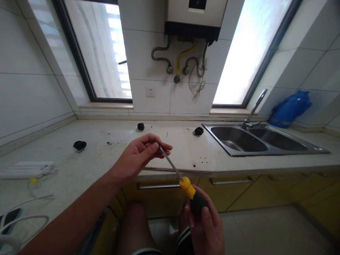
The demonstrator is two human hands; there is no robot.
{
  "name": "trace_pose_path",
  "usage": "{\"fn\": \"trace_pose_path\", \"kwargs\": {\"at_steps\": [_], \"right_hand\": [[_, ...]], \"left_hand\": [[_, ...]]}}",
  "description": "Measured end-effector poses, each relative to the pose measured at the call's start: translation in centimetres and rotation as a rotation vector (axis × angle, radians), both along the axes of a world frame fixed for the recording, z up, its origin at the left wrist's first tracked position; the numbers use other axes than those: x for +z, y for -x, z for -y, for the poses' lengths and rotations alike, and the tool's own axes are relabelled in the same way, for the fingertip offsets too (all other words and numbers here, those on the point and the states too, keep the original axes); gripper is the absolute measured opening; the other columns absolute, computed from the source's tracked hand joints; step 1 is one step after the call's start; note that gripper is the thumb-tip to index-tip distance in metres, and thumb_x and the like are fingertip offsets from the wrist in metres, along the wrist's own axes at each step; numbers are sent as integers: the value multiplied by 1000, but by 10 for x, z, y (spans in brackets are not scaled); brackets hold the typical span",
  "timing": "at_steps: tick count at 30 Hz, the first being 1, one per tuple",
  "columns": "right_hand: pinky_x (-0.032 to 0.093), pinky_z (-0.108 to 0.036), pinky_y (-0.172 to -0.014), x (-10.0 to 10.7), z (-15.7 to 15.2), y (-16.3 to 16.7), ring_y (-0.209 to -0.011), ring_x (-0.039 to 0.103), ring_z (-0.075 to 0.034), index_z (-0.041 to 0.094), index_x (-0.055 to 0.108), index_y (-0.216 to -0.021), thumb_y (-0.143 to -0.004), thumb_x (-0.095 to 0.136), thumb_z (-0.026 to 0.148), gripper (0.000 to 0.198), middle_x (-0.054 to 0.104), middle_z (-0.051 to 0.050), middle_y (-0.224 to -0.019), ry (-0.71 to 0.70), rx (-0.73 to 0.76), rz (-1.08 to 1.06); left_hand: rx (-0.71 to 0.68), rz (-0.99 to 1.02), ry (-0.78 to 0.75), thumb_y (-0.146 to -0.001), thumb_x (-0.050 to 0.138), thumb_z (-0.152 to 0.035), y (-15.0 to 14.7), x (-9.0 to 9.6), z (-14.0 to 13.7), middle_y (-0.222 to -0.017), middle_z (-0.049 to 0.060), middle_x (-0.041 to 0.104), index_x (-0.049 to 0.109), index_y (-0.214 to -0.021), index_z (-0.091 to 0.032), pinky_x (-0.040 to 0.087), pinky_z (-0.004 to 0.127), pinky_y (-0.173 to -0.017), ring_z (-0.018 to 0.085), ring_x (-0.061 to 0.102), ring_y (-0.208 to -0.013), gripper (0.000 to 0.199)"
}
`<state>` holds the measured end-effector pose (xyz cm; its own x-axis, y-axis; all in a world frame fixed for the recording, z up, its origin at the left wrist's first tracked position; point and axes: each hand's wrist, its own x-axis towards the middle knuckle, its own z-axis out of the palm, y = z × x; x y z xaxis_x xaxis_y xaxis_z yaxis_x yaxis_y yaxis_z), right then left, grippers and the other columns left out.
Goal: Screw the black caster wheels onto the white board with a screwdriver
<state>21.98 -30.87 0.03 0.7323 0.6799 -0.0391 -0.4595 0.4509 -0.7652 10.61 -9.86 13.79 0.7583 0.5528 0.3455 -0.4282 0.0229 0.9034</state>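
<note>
My right hand (205, 221) is wrapped round the black and yellow handle of a screwdriver (189, 187), whose metal shaft slants up and to the left. At the shaft's tip, the thumb and fingers of my left hand (145, 150) are pinched together. Whatever small dark thing they hold there is too small to make out. Behind my hands a pale flat panel (183, 148) with small holes lies on the counter (106, 129). Black caster wheels lie around it: one caster (198, 131) near the sink, another caster (140, 126) at the back, and a third caster (79, 145) to the left.
A double steel sink (233, 153) with a tap (255, 106) is at the right, beside a blue bag-like thing (290, 108). White cables (34, 196) and a white power strip (26, 170) lie at the left. Yellow drawers with a metal handle (159, 186) stand below the counter edge.
</note>
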Motion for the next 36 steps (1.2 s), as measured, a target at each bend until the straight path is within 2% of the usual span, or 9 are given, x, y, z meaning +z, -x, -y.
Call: {"fn": "trace_pose_path", "kwargs": {"at_steps": [4, 9, 16, 20, 25, 27, 31, 36], "right_hand": [[41, -25, -63, -1, 1, 0, -65, 53, -11, 25, 83, -129, -83, 90, 66, 62, 77, -7, -87, 3, -24, -3], [44, -24, -64, -6, 2, 0, -75, 62, -13, 30, 83, -129, -82, 92, 64, 58, 81, -9, -104, 0, -28, -17], [44, -23, -62, -6, 1, 1, -73, 63, -13, 27, 82, -130, -82, 92, 65, 62, 80, -9, -99, 10, -40, -13], [45, -22, -63, -4, 1, 2, -74, 63, -13, 27, 84, -127, -79, 94, 64, 62, 79, -8, -96, 3, -46, -39], [44, -25, -60, -8, 2, 1, -62, 55, -11, 27, 83, -130, -83, 91, 64, 61, 78, -8, -89, 2, -18, -13], [44, -25, -58, -10, 2, 1, -62, 55, -12, 26, 82, -130, -84, 90, 64, 61, 79, -9, -90, -2, -25, -10], [48, -24, -61, -11, 2, 2, -73, 66, -14, 28, 83, -130, -85, 90, 63, 58, 82, -11, -102, -7, -28, -10], [54, -24, -63, -9, 3, 7, -83, 74, -17, 27, 83, -129, -78, 97, 60, 63, 82, -14, -127, 4, -86, -61]], "left_hand": [[7, 2, 3, -101, 85, -34, -1, -1, -1, -110, 9, 87, 81, -103, -19, 68, 27, -94, 18, 83, -100, 15], [26, -4, 0, -99, 87, -35, -1, -1, 0, -108, 11, 87, 81, -102, -18, 69, 31, -94, 21, 83, -100, 18], [23, -12, 0, -97, 89, -35, 0, 0, -2, -105, 12, 86, 80, -102, -17, 70, 35, -94, 23, 83, -101, 21], [26, -1, 3, -96, 90, -35, 1, 3, -3, -103, 10, 86, 81, -100, -18, 70, 32, -93, 21, 83, -100, 20], [23, 7, 3, -96, 90, -34, 1, 3, -2, -103, 10, 86, 80, -100, -18, 69, 30, -92, 21, 83, -99, 20], [3, -1, 5, -97, 89, -35, 1, 2, -2, -103, 11, 86, 80, -101, -18, 69, 31, -92, 21, 83, -100, 20], [-3, -12, -2, -98, 88, -35, 1, 0, -2, -103, 11, 86, 79, -102, -18, 69, 32, -92, 22, 84, -100, 19], [27, -25, -47, -101, 84, -37, 0, -2, -2, -107, 11, 86, 79, -104, -19, 69, 33, -94, 22, 83, -101, 20]]}}
